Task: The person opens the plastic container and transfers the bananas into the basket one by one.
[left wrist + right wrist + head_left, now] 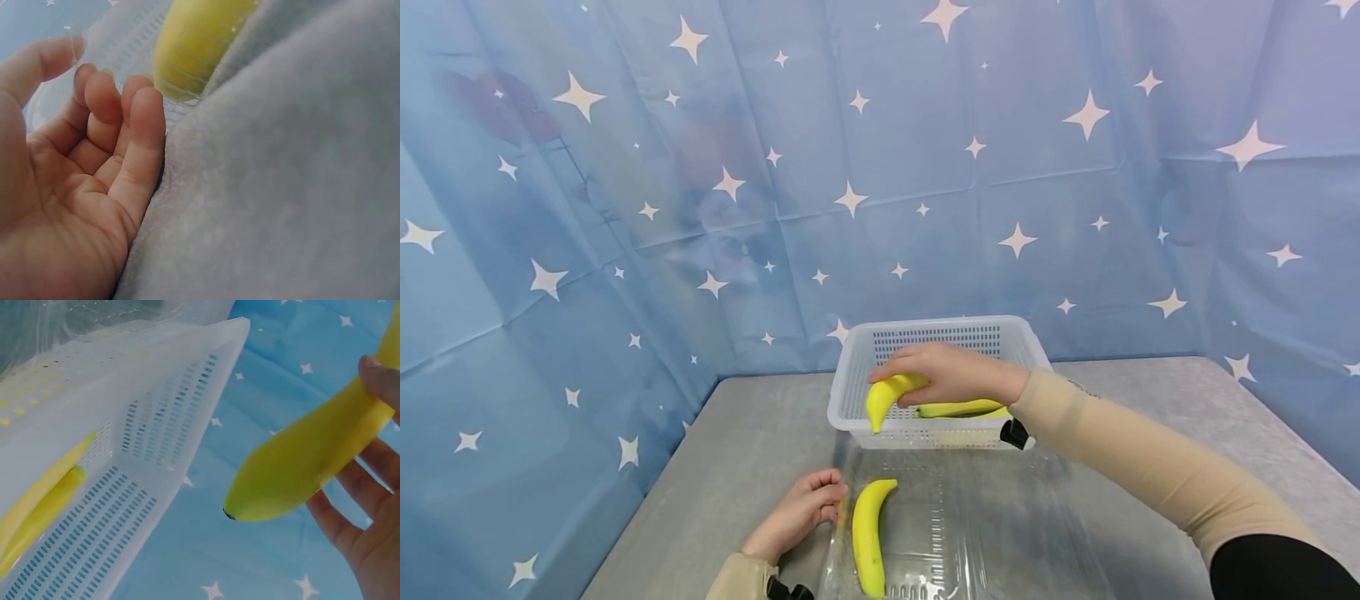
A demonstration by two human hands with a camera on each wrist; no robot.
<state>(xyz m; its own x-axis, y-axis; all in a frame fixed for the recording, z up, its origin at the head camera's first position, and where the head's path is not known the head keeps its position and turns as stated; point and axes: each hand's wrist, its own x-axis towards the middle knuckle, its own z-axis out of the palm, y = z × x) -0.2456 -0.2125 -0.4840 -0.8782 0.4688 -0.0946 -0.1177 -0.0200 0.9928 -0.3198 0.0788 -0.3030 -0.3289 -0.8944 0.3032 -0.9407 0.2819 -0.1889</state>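
Observation:
My right hand (943,371) grips a yellow banana (891,396) above the white perforated basket (842,408). In the right wrist view, the dark-tipped end of this banana (294,469) points away from the fingers. More bananas (958,408) lie inside the basket. My left hand (801,508) is at the left edge of a clear plastic container (1000,533), fingers curled; in the left wrist view, thumb and fingertips pinch at its transparent rim (74,47). A single banana (868,537) lies along that container's left side, next to the left hand.
The basket stands behind the clear container on a grey table (752,425). A blue curtain with white stars (925,250) hangs close behind the table and along its left side. My right forearm (1135,458) reaches over the table's right part.

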